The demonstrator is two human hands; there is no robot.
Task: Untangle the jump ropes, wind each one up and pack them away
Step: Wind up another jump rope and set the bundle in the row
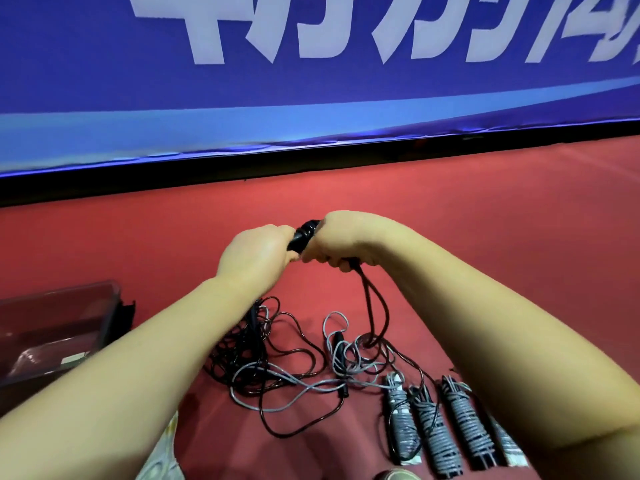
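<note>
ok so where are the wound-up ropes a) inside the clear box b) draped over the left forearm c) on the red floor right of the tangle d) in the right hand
c: the wound rope bundles lie side by side on the red floor, right of the loose tangle, far from the clear box.

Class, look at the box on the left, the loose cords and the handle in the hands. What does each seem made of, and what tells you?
Box: probably clear rigid plastic; the red floor shows through its glossy walls. Black cord and grey cord: likely a plastic coating, smooth with glints; core unseen. Black handle: seemingly moulded plastic, with a dull sheen.
</note>
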